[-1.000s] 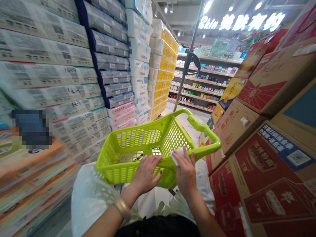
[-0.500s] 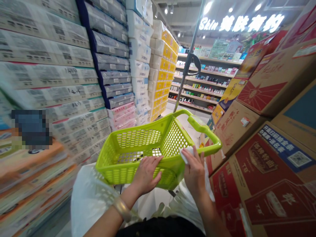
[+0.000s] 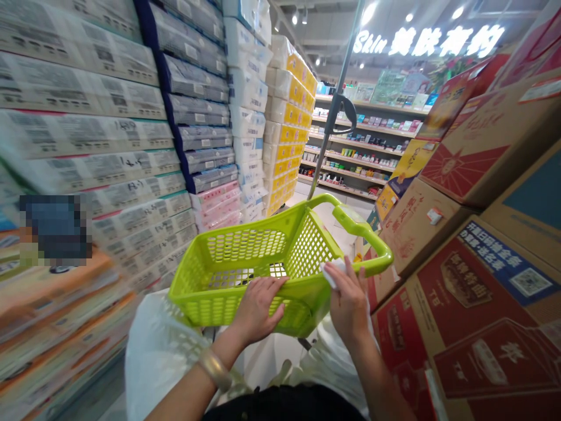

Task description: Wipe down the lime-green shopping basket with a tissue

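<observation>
A lime-green plastic shopping basket (image 3: 249, 234) with slotted walls stands before me, its looped handle (image 3: 372, 237) rising at the right end. My left hand (image 3: 262, 309) has its fingers hooked over the near rim, thumb lower on the outside; a gold bangle (image 3: 214, 370) circles the wrist. At the corner by the handle, my right hand (image 3: 349, 301) is closed on a white cloth or wipe (image 3: 338, 276) and presses it against the rim. Part of the cloth is hidden under the fingers. I see nothing inside the basket.
Stacked packs of paper goods (image 3: 127, 131) wall the left side. Cardboard cartons (image 3: 486, 275) pile up close on the right. A metal pole (image 3: 324, 155) with a grey handle stands behind the basket. Product shelves (image 3: 363, 140) line the back. A white plastic bag (image 3: 149, 356) sits lower left.
My right hand and the cloth have shifted very slightly along the rim. My left hand stays on the rim, and the basket has hardly moved.
</observation>
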Tool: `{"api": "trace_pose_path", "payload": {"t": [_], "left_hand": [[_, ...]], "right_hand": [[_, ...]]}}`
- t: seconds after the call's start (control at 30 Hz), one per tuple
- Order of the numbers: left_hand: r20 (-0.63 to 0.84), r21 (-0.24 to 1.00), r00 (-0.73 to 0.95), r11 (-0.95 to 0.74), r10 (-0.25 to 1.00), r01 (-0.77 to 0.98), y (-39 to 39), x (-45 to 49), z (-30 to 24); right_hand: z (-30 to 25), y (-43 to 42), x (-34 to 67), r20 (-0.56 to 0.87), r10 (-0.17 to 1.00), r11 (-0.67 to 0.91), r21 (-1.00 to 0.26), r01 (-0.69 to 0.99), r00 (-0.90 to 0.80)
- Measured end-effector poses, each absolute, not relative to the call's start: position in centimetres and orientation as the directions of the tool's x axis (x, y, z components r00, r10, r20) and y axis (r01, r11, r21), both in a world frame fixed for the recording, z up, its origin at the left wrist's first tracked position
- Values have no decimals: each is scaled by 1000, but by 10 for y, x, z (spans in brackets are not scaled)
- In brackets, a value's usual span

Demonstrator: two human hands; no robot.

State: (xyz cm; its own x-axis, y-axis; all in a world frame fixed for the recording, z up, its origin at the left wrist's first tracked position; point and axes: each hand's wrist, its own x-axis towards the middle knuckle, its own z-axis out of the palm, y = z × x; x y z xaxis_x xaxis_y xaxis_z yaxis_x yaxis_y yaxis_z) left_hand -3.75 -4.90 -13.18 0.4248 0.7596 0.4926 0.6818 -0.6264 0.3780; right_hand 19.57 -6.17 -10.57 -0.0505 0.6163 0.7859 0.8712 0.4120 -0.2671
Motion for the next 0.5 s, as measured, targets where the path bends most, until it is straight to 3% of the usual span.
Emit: {"api": "trace_pose_path", "payload": {"t": [0.13, 0.37, 0.5], "left_hand": [[476, 396, 428, -622, 768, 676, -48, -43, -126], [484, 441, 393, -606, 782, 662, -40, -58, -126], [511, 456, 362, -603, 779, 654, -33, -67, -131]], "right_hand": [[-107, -64, 191, 766, 635, 449, -265, 853, -96], [-87, -65, 230, 860, 485, 274, -322, 906, 159], [-94, -75, 198, 819, 569, 415, -218, 883, -65]]}}
